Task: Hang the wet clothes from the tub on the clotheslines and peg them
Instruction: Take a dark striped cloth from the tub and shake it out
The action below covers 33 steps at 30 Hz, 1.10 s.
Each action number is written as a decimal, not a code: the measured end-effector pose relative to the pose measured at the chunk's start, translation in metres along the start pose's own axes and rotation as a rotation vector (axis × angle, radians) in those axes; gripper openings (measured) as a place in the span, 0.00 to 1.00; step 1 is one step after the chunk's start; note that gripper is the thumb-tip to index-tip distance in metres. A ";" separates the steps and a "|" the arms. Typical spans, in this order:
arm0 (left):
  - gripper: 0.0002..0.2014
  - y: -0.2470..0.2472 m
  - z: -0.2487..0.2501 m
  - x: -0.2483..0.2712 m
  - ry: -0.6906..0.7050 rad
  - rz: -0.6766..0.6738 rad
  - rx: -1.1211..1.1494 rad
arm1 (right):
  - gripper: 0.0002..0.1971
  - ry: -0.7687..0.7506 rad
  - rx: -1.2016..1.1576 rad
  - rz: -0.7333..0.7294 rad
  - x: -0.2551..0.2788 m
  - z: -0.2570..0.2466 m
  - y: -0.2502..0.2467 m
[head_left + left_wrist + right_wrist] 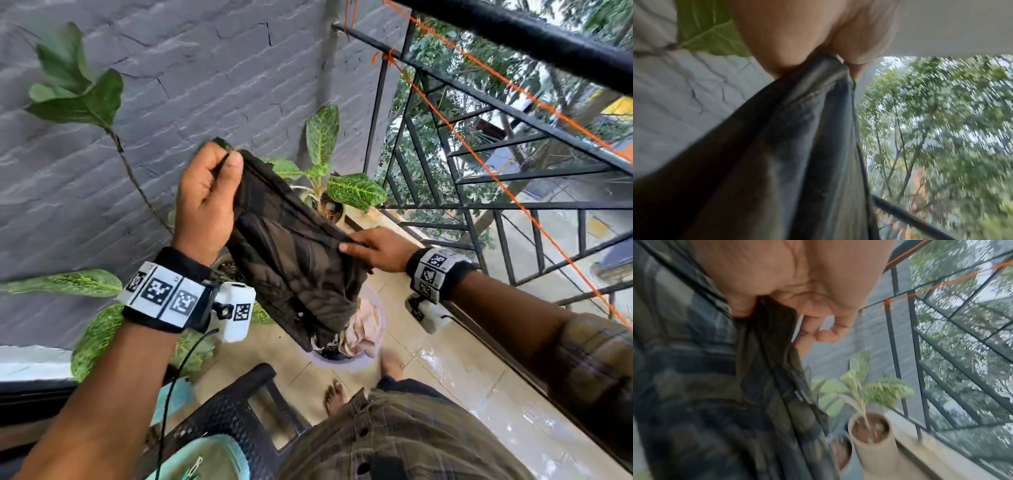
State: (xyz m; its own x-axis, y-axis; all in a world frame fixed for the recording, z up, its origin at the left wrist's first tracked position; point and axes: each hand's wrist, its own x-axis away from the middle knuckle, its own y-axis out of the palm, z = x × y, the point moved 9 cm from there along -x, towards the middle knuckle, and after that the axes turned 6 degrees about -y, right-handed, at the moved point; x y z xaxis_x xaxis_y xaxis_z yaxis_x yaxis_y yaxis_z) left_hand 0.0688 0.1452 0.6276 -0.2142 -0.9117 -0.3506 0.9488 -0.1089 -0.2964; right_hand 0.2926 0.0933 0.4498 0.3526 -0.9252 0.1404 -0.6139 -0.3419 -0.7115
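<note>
Hands, left hand (205,202) and right hand (375,250), pinch the dark plaid shorts' (291,246) waistband; spread it flat before reaching the orange clothesline (479,161).

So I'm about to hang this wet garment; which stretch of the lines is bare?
Both orange clotheslines are bare from the knot on the railing rightward. The dark garment, held by left hand and right hand, hangs above the crowded tub and potted plant.

Tagged wristbands (164,294), plaid shirt (404,442), bare feet (334,397)
</note>
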 end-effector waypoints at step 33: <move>0.18 -0.005 -0.045 0.007 -0.225 -0.406 -0.261 | 0.24 0.005 0.342 0.016 0.018 -0.013 -0.119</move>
State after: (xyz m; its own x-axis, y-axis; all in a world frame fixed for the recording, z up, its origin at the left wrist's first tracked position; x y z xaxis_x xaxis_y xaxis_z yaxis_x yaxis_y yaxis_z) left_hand 0.0522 0.1576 0.5863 -0.4696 -0.8824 0.0290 0.7044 -0.3943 -0.5902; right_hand 0.3628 0.1146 0.5460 0.3407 -0.9312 0.1298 -0.3466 -0.2527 -0.9033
